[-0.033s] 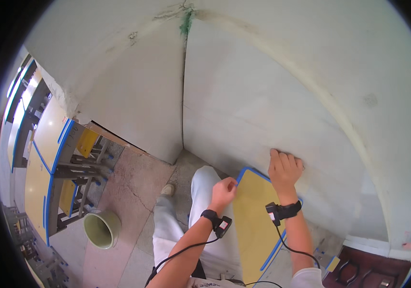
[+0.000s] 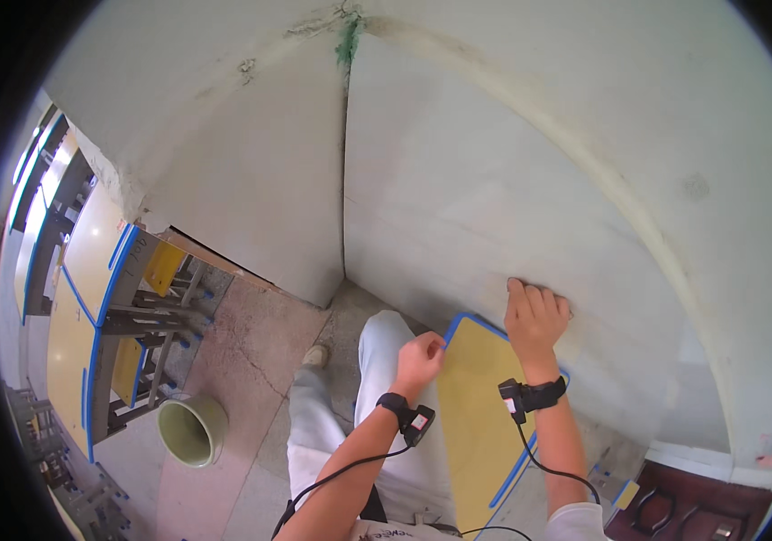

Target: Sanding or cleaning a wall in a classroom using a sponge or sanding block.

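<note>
My right hand [image 2: 537,317] is at the pale wall panel [image 2: 485,198], with its fingers curled toward the surface. Whatever its fingers may hold is hidden from this side. Lower and to the left, my left hand [image 2: 420,358] is closed in a loose fist beside the corner of a yellow desk with a blue edge [image 2: 480,379]. No object shows in that fist, and the inside of it is out of sight. Each wrist wears a black strap with a small cabled device, the left one [image 2: 407,420] and the right one [image 2: 530,397].
Two wall panels meet in a corner ahead of me, with peeling paint [image 2: 348,41] at the top. A green bucket [image 2: 192,431] stands on the tiled floor to the left. Beyond it are rows of desks [image 2: 75,334] with stools. A dark red panelled piece [image 2: 674,505] lies at lower right.
</note>
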### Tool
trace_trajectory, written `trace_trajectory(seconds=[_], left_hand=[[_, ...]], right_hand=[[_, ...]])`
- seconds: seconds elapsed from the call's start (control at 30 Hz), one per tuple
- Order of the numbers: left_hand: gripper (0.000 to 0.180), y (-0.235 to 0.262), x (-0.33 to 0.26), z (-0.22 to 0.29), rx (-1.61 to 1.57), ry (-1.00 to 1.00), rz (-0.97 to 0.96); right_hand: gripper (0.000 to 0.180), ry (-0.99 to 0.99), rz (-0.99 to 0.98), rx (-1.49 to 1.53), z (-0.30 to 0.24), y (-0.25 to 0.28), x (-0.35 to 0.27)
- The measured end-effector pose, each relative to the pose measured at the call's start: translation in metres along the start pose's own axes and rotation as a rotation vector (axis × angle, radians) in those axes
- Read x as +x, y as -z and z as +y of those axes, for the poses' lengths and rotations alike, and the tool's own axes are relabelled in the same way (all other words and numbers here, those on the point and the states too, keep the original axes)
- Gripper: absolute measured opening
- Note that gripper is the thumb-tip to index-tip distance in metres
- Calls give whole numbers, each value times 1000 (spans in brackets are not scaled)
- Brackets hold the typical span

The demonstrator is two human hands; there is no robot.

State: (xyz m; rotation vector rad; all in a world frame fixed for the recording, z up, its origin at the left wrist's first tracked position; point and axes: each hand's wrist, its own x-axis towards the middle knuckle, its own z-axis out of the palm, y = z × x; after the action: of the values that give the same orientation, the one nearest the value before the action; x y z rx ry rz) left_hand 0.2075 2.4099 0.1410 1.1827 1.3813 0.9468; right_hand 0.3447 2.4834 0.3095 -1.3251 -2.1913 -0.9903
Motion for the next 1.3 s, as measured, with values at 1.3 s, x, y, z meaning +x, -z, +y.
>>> trace_trajectory(seconds=[1.3], left_hand=[[17, 6, 3, 0, -63, -23, 77]], right_hand=[[21, -431, 143, 75, -18, -10, -23]])
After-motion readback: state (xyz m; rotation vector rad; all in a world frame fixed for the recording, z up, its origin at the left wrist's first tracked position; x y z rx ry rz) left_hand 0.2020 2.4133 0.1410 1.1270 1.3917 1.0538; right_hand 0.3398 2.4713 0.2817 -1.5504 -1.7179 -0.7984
